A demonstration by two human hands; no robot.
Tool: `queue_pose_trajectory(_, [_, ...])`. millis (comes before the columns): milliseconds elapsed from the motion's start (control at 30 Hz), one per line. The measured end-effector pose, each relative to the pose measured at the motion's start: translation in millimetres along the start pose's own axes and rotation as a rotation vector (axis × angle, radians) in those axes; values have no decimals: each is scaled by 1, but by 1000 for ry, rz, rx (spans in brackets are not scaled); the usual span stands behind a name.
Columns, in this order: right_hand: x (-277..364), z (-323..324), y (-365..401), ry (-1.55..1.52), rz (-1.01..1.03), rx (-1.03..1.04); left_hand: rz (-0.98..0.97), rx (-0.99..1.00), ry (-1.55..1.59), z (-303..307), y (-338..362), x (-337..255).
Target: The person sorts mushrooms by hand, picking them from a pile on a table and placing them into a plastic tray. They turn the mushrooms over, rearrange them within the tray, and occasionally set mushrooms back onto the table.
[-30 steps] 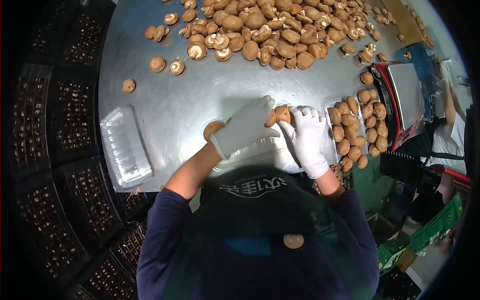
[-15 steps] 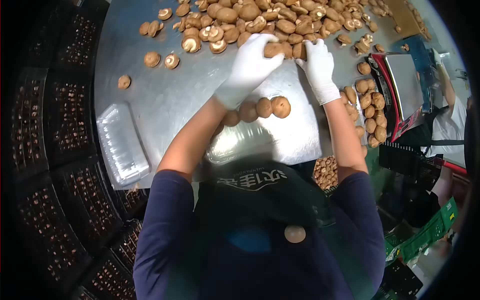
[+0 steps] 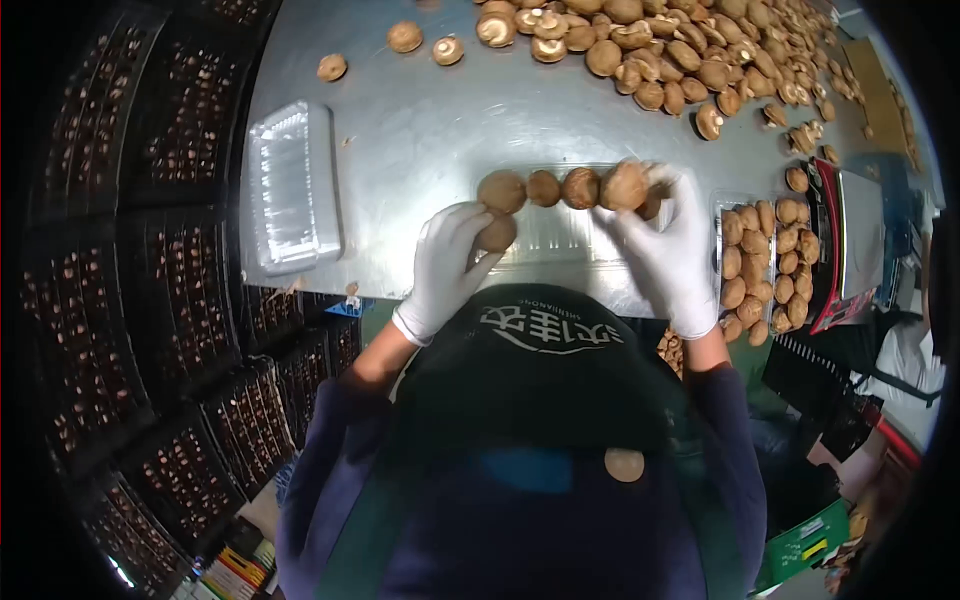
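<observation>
My left hand (image 3: 447,268), in a white glove, has its fingers closed on a brown mushroom (image 3: 496,233) at the left end of a clear plastic tray (image 3: 560,262). My right hand (image 3: 672,250), gloved too, pinches another mushroom (image 3: 625,186) over the tray's right end; part of one more brown cap shows behind its fingers. Between the hands, a row of mushrooms (image 3: 581,188) runs along the far side of the tray. The near part of the tray shows bare plastic.
A mushroom pile (image 3: 690,55) covers the back of the metal table (image 3: 400,150). An upturned-looking clear tray (image 3: 292,190) lies left. Filled trays (image 3: 755,265) stand right, beside a red scale (image 3: 850,240). Black crates (image 3: 180,270) line the left side.
Both hands have come back from the pile to the tray near my body, carrying mushrooms. The view has shifted, so the table and pile appear farther right.
</observation>
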State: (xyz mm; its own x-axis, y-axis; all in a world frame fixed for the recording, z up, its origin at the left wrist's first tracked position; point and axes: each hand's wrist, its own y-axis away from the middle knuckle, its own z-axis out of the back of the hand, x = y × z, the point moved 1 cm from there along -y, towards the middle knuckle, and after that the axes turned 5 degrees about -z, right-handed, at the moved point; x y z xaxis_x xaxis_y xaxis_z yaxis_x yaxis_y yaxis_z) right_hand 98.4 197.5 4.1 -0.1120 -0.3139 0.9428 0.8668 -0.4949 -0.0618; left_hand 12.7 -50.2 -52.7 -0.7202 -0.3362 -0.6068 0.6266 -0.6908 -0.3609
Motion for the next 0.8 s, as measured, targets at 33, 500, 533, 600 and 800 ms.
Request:
queue_pose_trajectory(33, [-8, -9, 10, 293, 144, 87, -11, 10, 18, 1, 0, 1])
queue_pose_trajectory(500, [-20, -60, 35, 627, 314, 318, -32, 38, 69, 4, 4, 7])
queue_pose_trajectory(533, [-17, -57, 36, 632, 313, 314, -17, 33, 77, 6, 3, 4])
queue_pose_trajectory(600, [-11, -49, 37, 598, 230, 297, -21, 25, 78, 13, -2, -1])
queue_pose_trajectory(800, [-4, 6, 7, 570, 318, -14, 26, 20, 149, 18, -64, 0])
